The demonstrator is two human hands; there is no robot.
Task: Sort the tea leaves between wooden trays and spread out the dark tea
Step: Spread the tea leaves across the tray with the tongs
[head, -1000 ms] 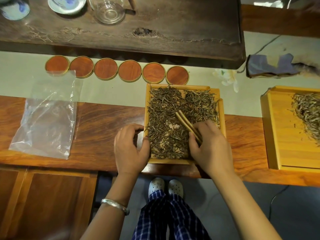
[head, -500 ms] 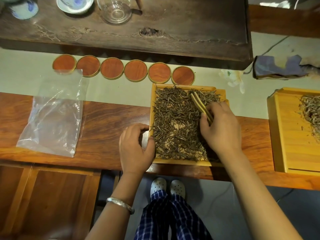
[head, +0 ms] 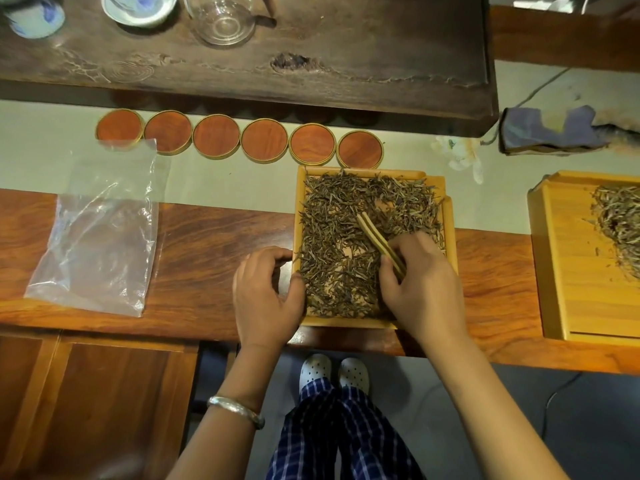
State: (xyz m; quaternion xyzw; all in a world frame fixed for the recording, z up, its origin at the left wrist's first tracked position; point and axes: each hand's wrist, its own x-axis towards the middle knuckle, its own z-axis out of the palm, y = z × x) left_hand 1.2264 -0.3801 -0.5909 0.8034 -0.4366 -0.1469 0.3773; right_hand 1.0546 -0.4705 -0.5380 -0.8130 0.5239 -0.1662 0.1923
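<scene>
Looks like a tea room: carved dark tea tray [head: 311,74] with porcelain cups [head: 138,8], wooden coasters [head: 216,136], reddish tabletop [head: 207,244].

Bare tabletop [head: 221,244] between plastic bag [head: 100,233] and tea tray [head: 450,237]; coasters [head: 239,140] behind.

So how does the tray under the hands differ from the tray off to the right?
The near tray is covered almost wall to wall with dark tea; the right tray is mostly bare, with paler tea heaped at its far side. The right tray runs out of frame. Both are light wood.
</scene>
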